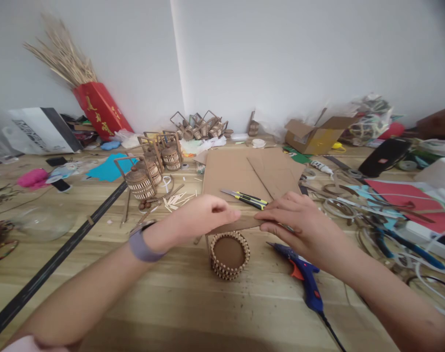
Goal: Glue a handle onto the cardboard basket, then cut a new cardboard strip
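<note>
My right hand pinches the right end of a brown cardboard strip between thumb and fingers. Over the strip's left part hovers my left hand, thumb and fingers apart, with nothing seen in it; whether it touches the strip is unclear. Just below stands a small round basket with beaded-looking walls and a brown base inside. A pair of yellow-and-black scissors lies on a cardboard sheet beyond my hands. Under my right wrist rests a blue glue gun with an orange trigger.
Finished lidded baskets with handles stand at the left, beside scattered pale sticks. An open carton is at the back right. Cords, pliers and red paper crowd the right side. A black strip crosses the left tabletop.
</note>
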`<state>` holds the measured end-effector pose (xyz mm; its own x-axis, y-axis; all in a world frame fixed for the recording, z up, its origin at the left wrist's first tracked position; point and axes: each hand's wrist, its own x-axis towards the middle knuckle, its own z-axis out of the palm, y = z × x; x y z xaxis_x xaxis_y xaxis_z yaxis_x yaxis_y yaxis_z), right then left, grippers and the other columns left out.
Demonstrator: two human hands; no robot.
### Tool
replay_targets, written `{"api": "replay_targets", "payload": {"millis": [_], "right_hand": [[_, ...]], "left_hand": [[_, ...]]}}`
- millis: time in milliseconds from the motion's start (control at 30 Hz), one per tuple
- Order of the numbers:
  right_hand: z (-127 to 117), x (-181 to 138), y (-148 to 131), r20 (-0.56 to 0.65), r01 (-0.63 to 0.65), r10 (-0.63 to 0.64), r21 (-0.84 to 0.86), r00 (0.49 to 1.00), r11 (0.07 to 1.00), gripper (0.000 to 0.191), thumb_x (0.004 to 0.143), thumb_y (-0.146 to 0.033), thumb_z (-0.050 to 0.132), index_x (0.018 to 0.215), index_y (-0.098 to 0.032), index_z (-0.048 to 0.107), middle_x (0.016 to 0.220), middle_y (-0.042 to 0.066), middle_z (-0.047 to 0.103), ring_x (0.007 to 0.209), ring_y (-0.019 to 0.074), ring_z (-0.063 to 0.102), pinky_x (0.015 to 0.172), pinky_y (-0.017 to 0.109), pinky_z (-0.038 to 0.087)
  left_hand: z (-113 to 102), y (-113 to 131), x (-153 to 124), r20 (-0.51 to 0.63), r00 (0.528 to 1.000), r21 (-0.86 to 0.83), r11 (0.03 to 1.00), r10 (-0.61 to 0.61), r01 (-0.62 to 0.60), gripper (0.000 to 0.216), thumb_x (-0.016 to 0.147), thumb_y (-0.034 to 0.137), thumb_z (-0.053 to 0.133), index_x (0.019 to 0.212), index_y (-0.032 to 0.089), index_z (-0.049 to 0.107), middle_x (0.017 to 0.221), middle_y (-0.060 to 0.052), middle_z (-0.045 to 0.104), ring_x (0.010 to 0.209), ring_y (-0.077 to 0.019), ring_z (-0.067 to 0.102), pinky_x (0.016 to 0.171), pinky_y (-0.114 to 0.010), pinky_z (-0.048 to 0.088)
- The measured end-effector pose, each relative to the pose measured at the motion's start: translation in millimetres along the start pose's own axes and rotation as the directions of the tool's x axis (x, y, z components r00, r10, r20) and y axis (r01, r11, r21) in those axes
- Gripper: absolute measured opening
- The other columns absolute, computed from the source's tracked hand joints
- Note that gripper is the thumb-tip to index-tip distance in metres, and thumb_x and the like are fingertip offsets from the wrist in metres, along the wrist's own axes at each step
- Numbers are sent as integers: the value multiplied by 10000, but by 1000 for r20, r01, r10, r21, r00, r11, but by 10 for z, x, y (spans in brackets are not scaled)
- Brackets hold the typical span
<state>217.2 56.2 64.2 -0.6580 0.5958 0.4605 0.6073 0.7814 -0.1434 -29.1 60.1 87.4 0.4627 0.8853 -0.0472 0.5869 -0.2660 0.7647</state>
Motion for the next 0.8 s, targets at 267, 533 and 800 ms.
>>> {"api": "replay_targets", "payload": {"millis": [267,533,800], "right_hand": [[-10,8,29,9,21,-21,1,1000,1000,210,980,-280,539,1054,-246,732,913,60,727,856,232,580,739,368,400],[1,32,31,-27,0,2,80,1000,997,179,950,-237,576,1026,-234,739,901,58,733,862,224,625,747,347,459],[181,-21,-85,-127,-230,314,442,941,867,162,901,-313,612,902,-260,765,833,26,753,772,172,664,703,292,510]], "left_hand": [[88,250,319,270,949,-148,967,-161,206,292,760,425,659,610,190,568,531,73,405,510,-103,324,525,-259,211],[114,264,322,289,930,-303,899,-229,315,227,756,298,676,597,168,580,528,74,460,538,-101,363,558,-254,233],[111,241,334,268,947,-400,875,-174,274,177,750,252,703,614,155,643,560,58,540,569,-99,429,595,-238,305]]}}
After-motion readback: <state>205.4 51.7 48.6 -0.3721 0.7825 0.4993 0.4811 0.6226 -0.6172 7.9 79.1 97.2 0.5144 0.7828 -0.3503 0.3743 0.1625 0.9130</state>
